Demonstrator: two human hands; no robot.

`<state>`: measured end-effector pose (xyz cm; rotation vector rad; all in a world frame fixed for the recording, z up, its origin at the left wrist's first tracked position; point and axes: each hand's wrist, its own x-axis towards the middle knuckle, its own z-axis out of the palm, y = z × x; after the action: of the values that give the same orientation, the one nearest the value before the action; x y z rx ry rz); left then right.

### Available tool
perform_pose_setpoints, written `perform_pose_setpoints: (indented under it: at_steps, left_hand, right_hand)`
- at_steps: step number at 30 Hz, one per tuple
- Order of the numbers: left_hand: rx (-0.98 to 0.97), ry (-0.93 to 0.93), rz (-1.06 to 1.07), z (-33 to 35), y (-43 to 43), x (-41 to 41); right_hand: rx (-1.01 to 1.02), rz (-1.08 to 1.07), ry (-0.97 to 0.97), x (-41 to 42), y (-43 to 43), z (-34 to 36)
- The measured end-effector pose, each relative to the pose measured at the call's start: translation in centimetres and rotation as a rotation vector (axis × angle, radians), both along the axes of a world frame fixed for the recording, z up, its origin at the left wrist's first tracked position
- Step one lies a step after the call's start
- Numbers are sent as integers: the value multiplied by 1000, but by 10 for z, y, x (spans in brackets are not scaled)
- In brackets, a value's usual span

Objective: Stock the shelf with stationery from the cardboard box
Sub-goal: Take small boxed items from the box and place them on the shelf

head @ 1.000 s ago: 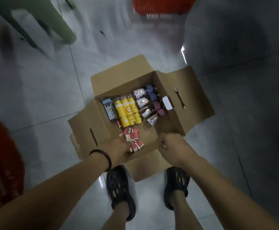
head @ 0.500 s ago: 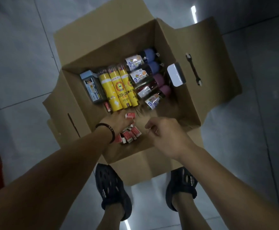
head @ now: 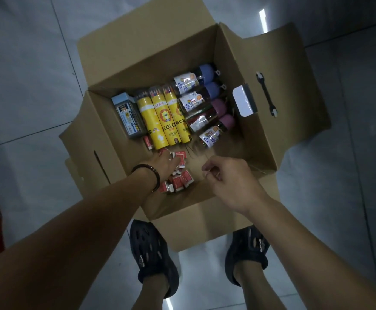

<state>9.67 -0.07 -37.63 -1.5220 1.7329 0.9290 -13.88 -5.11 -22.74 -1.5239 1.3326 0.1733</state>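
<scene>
- On the grey tiled floor (head: 26, 86), just ahead of your feet, the cardboard box (head: 238, 70) stands with all four flaps folded out.
- Three yellow tubes (head: 162, 117) lie side by side in it. The print reads "COLOR", with a cartoon lion above it.
- Left of them, touching: a blue-grey case (head: 127, 116). Its label is too small to read.
- Right of them: four clear bottles (head: 196, 104), two with blue caps and two with purple. Their sticker text is illegible.
- A white-and-grey pack (head: 244, 100) leans on the right wall.
- Small red packets (head: 180, 181) lie heaped at the near end.
- Your left hand (head: 163, 163), with a dark bracelet (head: 151, 173) on the wrist, reaches down into that heap. The fingers are hidden, so I cannot tell the grip.
- Your right hand (head: 229, 182) hovers over the near end, fingers curled in and thumb tip at forefinger. Nothing shows between them.
- Your black clogs (head: 153, 253) show below; the right one reads "SPORTS".
</scene>
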Motion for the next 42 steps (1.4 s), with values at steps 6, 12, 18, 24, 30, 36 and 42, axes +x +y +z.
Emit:
perform_pose_setpoints:
  at_steps: [6, 12, 18, 24, 30, 36, 42]
  left_hand:
    - [-109, 121, 397, 50, -12, -9]
    - [-55, 637, 1129, 178, -15, -21]
    - [20, 1158, 1637, 381, 5, 5]
    - [-113, 1343, 1725, 588, 25, 56]
    - [-319, 1406, 1786, 767, 77, 84]
    - [-550, 1542, 1936, 912, 169, 84]
    - [-821, 1515, 2290, 1002, 285, 107]
  right_hand:
    - [16, -23, 6, 0, 10, 10]
    - [-28, -203, -14, 10, 4, 85]
    - [-113, -267, -163, 71, -11, 245]
    - [-10, -52, -462, 129, -17, 431]
    - [-93, 68, -621, 174, 10, 602]
    - [64, 127, -741, 214, 81, 743]
    - [25, 330, -827, 276, 171, 835]
